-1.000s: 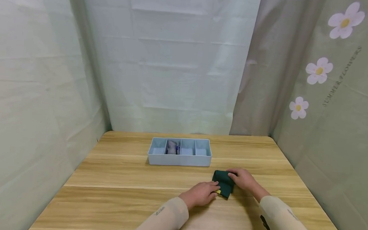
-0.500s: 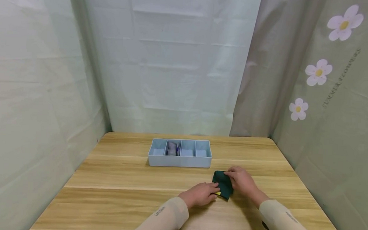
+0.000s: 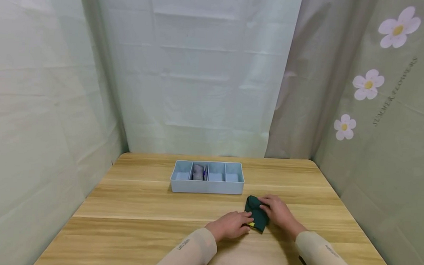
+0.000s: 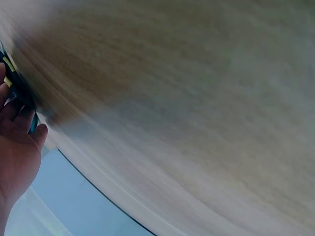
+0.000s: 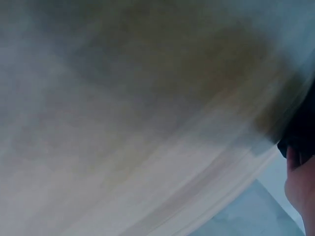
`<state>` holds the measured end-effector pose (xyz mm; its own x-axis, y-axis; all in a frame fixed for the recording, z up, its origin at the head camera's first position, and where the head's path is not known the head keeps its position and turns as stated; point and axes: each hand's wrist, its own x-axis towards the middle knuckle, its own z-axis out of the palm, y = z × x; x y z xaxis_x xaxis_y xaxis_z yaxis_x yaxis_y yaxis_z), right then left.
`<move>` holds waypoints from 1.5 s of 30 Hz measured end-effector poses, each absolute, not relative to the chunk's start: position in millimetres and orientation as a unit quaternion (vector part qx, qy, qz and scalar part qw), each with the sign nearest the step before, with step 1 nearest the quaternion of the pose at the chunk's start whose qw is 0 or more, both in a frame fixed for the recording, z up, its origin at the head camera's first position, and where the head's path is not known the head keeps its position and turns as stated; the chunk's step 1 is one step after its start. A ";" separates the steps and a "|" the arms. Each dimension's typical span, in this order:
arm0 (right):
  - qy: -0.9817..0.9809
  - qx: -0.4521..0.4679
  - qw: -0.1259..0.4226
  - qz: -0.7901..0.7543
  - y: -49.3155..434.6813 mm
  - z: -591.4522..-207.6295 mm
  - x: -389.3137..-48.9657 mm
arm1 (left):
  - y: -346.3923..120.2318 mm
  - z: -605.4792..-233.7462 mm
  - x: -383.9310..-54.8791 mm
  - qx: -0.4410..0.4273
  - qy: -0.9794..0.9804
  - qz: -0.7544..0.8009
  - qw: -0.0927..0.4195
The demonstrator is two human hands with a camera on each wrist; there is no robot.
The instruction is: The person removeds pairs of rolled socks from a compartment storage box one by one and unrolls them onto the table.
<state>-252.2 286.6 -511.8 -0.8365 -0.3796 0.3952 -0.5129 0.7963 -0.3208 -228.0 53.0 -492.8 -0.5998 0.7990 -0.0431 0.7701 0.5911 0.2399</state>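
Note:
A small dark green folded cloth [image 3: 259, 221] with a yellow patch lies on the table, right of centre in the head view. My left hand [image 3: 230, 225] holds its left near edge by the patch, thumb on the near side and fingers over it. At the far right corner, my right hand [image 3: 278, 211] pinches the fabric, where the far edge curls in a fold. In the left wrist view, the left hand [image 4: 17, 152] shows beside the yellow-marked cloth [image 4: 17, 87]. The right wrist view catches part of the right hand [image 5: 301, 189] against the dark cloth [image 5: 301, 125].
Beyond the hands stands a light blue box [image 3: 206, 187] with several compartments. A grey bundle of fabric [image 3: 198, 173] with a blue mark sits in its second compartment from the left. Pale curtains [image 3: 207, 87] enclose the wooden table [image 3: 138, 209] at back and sides.
My right hand lifted the cloth's right side slightly and came down again further left, turning the far edge inward. My left hand stayed in place at the near edge.

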 end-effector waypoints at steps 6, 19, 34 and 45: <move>-0.938 0.183 0.083 0.284 286.1 -503.8 -262.8 | 52.2 -491.3 -227.5 0.443 0.888 0.097 0.074; -0.930 0.107 0.091 0.338 291.0 -499.0 -276.6 | 53.0 -489.3 -228.5 0.453 0.884 0.098 0.066; -0.951 0.165 0.034 0.258 302.9 -492.2 -278.4 | 51.9 -489.5 -232.4 0.449 0.885 0.101 0.064; -0.950 0.124 0.054 0.281 298.0 -495.2 -278.8 | 60.2 -486.7 -235.3 0.443 0.891 0.100 0.005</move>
<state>-278.8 298.0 -495.2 -0.9633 -0.2058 0.1723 -0.2664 0.8108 -0.5212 -235.3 60.2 -486.7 -0.6067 0.7908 0.0809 0.7890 0.5865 0.1831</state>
